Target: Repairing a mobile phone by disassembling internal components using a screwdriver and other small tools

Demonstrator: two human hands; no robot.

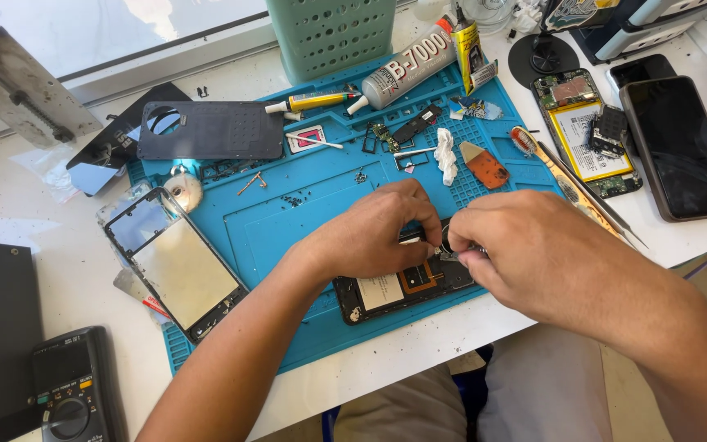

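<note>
While the left hand (378,233) pins the opened phone (403,286) flat at the blue mat's (288,221) six o'clock edge, the right hand (525,254) pinches a small tool, tip hidden, at the phone's one o'clock corner. Steady downward pressure and short, light moves would likely suit best.

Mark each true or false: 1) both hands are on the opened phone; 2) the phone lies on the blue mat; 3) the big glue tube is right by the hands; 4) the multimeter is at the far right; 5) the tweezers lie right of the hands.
1) True: the left hand and right hand meet over the opened phone.
2) True: it lies on the blue mat.
3) False: the glue tube lies at the mat's far edge, apart from the hands.
4) False: the multimeter is at the near left.
5) True: the tweezers lie to the right.
</note>
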